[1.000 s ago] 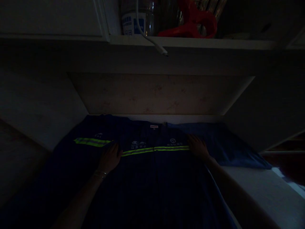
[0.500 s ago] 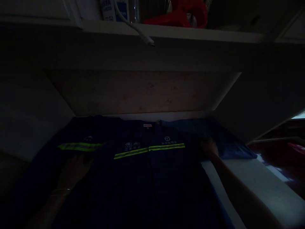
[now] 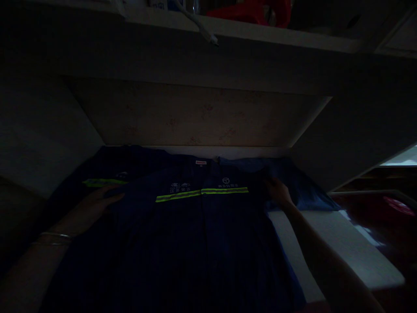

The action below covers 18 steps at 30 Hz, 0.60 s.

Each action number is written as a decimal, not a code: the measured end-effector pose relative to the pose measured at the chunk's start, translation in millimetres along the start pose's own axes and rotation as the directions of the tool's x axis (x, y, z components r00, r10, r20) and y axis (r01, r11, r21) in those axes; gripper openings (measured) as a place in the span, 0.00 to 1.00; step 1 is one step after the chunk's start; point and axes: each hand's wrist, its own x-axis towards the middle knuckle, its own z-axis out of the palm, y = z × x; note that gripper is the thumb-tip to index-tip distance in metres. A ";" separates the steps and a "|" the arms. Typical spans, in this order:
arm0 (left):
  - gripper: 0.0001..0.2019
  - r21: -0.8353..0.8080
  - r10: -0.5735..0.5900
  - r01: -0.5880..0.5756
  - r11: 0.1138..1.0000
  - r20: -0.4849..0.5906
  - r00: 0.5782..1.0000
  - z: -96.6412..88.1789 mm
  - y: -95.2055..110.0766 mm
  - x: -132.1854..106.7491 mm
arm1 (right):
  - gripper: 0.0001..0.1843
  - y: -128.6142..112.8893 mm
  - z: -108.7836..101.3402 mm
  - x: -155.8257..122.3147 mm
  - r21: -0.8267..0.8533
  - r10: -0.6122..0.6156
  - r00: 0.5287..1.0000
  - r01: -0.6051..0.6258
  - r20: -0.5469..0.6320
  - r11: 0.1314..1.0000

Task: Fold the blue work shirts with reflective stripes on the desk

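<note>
A dark blue work jacket (image 3: 189, 230) with yellow-green reflective strips and white printing lies front up, its collar label toward the back. At its left side my left hand (image 3: 93, 206) rests with fingers stretched out and apart, just below the strip of another dark blue garment (image 3: 140, 153). My right hand (image 3: 278, 191) is at the jacket's right shoulder, fingers curled on the cloth; the fingertips are hard to see in the dark. Lighter blue cloth (image 3: 304, 187) lies beneath and beyond that hand.
A shelf edge (image 3: 293, 37) crosses above, with a white cable (image 3: 203, 30) hanging over it and a red object (image 3: 241, 14) on it. Behind the clothes is a patterned back panel (image 3: 202, 117). A pale surface (image 3: 332, 248) shows at the right, beside dark red material (image 3: 374, 213).
The view has tilted down a little. My left hand has moved up toward the reflective strip at the left. My right hand has shifted slightly left along the jacket's shoulder.
</note>
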 end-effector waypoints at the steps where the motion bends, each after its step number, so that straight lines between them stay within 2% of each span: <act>1: 0.27 -0.082 0.011 -0.012 0.997 -0.001 1.000 10.5 8.5 -5.9 | 0.26 -12.2 1.9 -7.5 -0.013 -0.063 0.998 0.063 -0.002 0.998; 3: 0.28 -0.195 0.059 -0.051 0.979 0.039 0.997 38.5 24.4 -14.5 | 0.26 -38.8 8.0 -26.3 -0.014 -0.214 0.976 0.215 0.038 0.977; 5: 0.30 -0.284 0.128 -0.071 0.956 0.188 0.974 71.2 34.3 -20.7 | 0.26 -62.9 14.4 -47.6 0.033 -0.338 0.928 0.337 0.154 0.941; 7: 0.31 -0.328 0.210 -0.097 0.940 0.329 0.921 100.1 34.2 -26.8 | 0.28 -77.9 16.6 -68.5 0.089 -0.403 0.877 0.394 0.261 0.915; 9: 0.32 -0.307 0.309 -0.201 0.930 0.357 0.882 117.3 22.9 -33.2 | 0.28 -79.3 11.3 -88.9 0.132 -0.402 0.869 0.380 0.289 0.916; 11: 0.31 -0.181 0.360 -0.318 0.931 0.299 0.884 120.0 2.2 -39.3 | 0.29 -66.6 -1.6 -112.0 0.221 -0.332 0.901 0.276 0.280 0.935; 13: 0.30 0.053 0.359 -0.381 0.923 0.239 0.902 111.9 -23.7 -45.8 | 0.31 -42.4 -19.1 -142.1 0.370 -0.213 0.918 0.080 0.335 0.926; 14: 0.30 0.181 0.364 -0.402 0.897 0.209 0.907 105.9 -37.3 -50.2 | 0.32 -27.4 -28.1 -160.3 0.430 -0.149 0.906 -0.040 0.396 0.902; 16: 0.27 0.360 0.420 -0.455 0.814 0.175 0.891 94.4 -63.8 -63.1 | 0.31 4.9 -43.6 -201.2 0.455 -0.035 0.840 -0.257 0.542 0.853; 18: 0.24 0.414 0.471 -0.479 0.774 0.127 0.873 86.9 -89.4 -83.2 | 0.31 36.0 -52.9 -242.0 0.367 0.051 0.760 -0.370 0.647 0.853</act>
